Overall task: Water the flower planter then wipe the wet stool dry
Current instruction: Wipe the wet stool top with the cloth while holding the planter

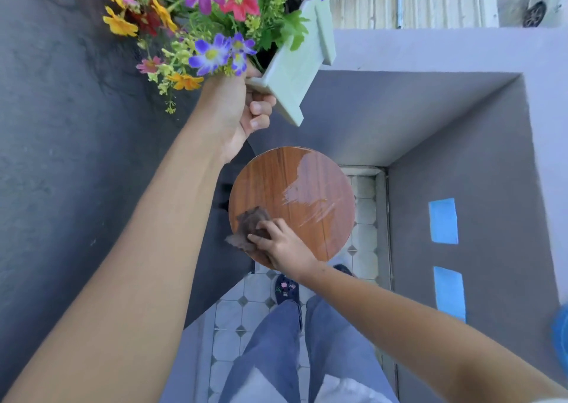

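I see a round wooden stool (pixel 292 199) with a glossy wet patch across its far right part. My right hand (pixel 278 242) presses a dark crumpled cloth (pixel 249 226) with curled fingers at the stool's near left edge. My left hand (pixel 236 110) grips the pale green planter (pixel 295 73) of bright flowers, lifted clear above the stool. Grey walls close in on both sides.
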Demonstrator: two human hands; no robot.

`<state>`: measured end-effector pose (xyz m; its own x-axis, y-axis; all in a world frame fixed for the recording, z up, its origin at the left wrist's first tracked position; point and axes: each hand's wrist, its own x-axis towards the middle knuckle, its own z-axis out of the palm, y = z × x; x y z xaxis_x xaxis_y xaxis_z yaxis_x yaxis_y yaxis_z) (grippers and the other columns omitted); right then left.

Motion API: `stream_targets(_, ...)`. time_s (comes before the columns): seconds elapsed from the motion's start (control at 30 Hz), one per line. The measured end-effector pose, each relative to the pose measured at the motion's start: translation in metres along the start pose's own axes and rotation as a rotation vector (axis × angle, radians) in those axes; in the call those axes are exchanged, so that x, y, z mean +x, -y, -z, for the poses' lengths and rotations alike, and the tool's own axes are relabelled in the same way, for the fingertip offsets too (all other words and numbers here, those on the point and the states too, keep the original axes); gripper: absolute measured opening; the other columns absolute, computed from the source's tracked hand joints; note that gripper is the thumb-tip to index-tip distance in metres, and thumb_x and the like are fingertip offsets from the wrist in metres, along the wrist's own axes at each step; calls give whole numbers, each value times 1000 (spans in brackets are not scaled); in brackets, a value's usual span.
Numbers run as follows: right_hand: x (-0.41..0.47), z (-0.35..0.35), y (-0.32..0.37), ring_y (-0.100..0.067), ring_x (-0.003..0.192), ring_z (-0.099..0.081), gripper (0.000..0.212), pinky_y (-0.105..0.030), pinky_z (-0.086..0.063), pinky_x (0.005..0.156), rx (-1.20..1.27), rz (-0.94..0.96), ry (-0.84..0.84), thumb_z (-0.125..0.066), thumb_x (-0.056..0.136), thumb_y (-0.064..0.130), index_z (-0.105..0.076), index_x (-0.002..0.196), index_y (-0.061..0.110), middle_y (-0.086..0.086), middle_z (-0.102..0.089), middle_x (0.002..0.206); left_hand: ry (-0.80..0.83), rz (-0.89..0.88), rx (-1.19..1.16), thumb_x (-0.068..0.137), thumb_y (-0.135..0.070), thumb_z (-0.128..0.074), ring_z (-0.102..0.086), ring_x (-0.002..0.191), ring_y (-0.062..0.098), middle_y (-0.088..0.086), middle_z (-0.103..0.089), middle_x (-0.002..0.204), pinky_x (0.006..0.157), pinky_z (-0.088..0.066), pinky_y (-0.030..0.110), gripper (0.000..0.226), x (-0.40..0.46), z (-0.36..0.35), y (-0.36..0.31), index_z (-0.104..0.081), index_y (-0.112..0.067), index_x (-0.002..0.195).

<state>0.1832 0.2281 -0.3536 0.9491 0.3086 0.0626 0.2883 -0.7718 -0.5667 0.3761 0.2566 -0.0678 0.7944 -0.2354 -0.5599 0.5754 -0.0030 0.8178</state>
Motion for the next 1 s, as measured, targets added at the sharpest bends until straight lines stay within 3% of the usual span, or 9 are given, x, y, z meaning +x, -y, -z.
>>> stream_targets(0.1, 27, -5, 2, -31, 110, -48, 36, -42, -50, 85, -18, 89, 31, -65, 91, 18, -67, 127, 20, -9, -53, 129, -1, -9, -2, 96, -6, -32, -32, 43, 11, 10, -46, 66, 39, -24, 20, 27, 3, -2, -2, -44, -10, 71)
stream_targets(0.2, 58, 25, -28, -32, 110, -47, 48, -42, -49, 85, -117, 42, -47, -64, 83, 4, -66, 129, 19, -10, -54, 131, 11, -15, -2, 95, -6, -32, -32, 44, 12, 10, -46, 66, 40, -23, 21, 28, 4, -1, -3, -44, -10, 70)
stream_targets(0.37, 62, 77, -106, -39, 103, -49, 40, -42, -49, 86, -83, -711, -482, -59, 79, 0, -71, 114, 13, -17, -58, 121, 15, -19, 3, 96, -7, -32, -32, 44, 12, 10, -46, 66, 40, -23, 21, 26, 7, 3, -3, -42, -11, 72)
stream_targets(0.43, 48, 83, -114, -40, 101, -48, 33, -43, -49, 85, -96, -826, -549, -56, 85, 2, -71, 113, 10, -19, -57, 116, 19, -22, 0, 95, -7, -31, -33, 44, 12, 10, -47, 66, 40, -24, 21, 26, 9, 5, -2, -41, -12, 72)
stream_targets(0.63, 32, 58, -81, -34, 117, -44, 43, -42, -49, 93, -135, -674, -413, -61, 85, -3, -66, 125, 11, -15, -54, 129, 4, -26, -4, 96, -8, -32, -33, 43, 12, 10, -48, 64, 38, -25, 21, 26, 12, 3, -1, -42, -10, 73)
stream_targets(0.77, 33, 25, -27, -32, 113, -45, 56, -45, -47, 95, -97, -326, -231, -66, 72, -7, -66, 126, 8, -15, -57, 125, 5, -38, -6, 96, -6, -29, -34, 42, 12, 9, -50, 57, 39, -23, 22, 24, 12, -1, -2, -41, -10, 76)
stream_targets(0.9, 46, -8, 9, -31, 106, -48, 33, -43, -48, 89, -45, 31, -55, -62, 91, 12, -67, 124, 9, -13, -57, 123, 3, -47, -15, 97, -5, -30, -34, 42, 12, 9, -49, 59, 39, -23, 22, 24, 10, -2, -3, -42, -10, 76)
stream_targets(1.0, 75, 0, 0, -30, 107, -47, 39, -40, -47, 87, -103, 120, -12, -59, 91, 8, -65, 129, 12, -12, -56, 128, 7, -51, -5, 97, -5, -29, -33, 43, 12, 8, -49, 57, 40, -22, 22, 25, 10, -5, -2, -42, -10, 76)
